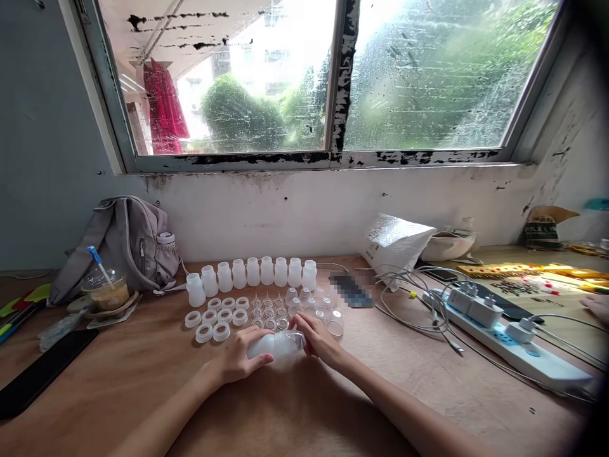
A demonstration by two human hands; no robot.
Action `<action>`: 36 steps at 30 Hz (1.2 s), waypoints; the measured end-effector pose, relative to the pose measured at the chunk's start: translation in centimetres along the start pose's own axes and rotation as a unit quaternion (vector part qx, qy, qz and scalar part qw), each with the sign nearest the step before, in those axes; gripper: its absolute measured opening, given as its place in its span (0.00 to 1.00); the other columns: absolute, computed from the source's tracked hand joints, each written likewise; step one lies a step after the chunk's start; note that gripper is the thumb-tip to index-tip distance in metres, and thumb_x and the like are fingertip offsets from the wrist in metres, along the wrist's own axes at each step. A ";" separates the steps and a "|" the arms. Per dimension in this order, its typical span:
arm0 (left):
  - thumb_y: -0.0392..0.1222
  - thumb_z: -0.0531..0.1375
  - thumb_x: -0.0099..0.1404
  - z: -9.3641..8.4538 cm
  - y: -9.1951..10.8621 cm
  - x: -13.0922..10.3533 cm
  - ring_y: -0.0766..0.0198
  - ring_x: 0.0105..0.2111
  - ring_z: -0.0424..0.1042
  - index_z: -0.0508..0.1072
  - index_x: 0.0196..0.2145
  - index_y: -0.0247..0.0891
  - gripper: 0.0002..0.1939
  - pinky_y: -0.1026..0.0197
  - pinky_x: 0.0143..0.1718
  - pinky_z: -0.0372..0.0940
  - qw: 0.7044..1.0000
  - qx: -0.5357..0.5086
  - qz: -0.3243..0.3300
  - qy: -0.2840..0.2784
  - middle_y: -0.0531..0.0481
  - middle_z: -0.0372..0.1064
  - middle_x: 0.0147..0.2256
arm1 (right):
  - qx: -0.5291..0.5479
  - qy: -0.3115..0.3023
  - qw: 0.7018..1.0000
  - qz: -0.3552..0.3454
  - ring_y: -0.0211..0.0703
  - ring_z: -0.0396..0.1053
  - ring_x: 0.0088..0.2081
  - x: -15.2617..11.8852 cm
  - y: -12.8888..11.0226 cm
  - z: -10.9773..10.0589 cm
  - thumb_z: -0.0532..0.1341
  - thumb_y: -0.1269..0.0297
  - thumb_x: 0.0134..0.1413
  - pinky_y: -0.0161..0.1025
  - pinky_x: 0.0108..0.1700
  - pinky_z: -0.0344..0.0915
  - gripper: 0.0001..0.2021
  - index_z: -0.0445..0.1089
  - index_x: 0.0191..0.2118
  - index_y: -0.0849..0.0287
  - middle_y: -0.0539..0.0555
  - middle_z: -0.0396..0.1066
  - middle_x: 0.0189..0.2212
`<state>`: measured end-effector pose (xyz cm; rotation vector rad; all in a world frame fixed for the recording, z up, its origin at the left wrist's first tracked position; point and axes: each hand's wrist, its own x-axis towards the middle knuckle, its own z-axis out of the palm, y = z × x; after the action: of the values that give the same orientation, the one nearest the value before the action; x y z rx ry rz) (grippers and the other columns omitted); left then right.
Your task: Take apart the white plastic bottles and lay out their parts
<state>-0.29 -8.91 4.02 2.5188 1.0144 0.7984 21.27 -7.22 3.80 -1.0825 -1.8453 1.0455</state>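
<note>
A baby bottle (272,344) with a frosted body and a clear cap lies sideways between my hands, just above the table. My left hand (240,355) is wrapped round its body. The fingers of my right hand (316,339) close on the clear cap at its other end. Behind it stands a row of frosted bottle bodies (253,271). White screw rings (221,331) lie in front of that row at the left. Clear teats (269,311) stand in the middle, and clear caps (335,324) sit to the right, partly behind my right hand.
On the left are a grey backpack (128,235), a drink cup (104,285) and a black flat object (47,371). To the right lie tangled cables (404,298), a power strip (504,346) and a white bag (392,244). Part of another person's hand (595,309) shows at the right edge.
</note>
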 end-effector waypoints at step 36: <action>0.50 0.46 0.63 -2.0 -5.3 0.8 0.59 0.46 0.62 0.55 0.49 0.39 0.19 0.55 0.48 0.57 0.881 -0.098 -0.176 0.428 0.44 0.61 0.45 | 0.398 -0.051 0.910 0.104 0.31 0.52 0.13 0.7 1.5 1.7 0.45 0.44 0.52 0.30 0.15 0.52 0.21 0.59 0.38 0.57 0.45 0.57 0.17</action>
<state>-3.82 -4.48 3.47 1.6869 1.4778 1.8377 19.99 -6.57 1.97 -0.7253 -1.1686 1.7924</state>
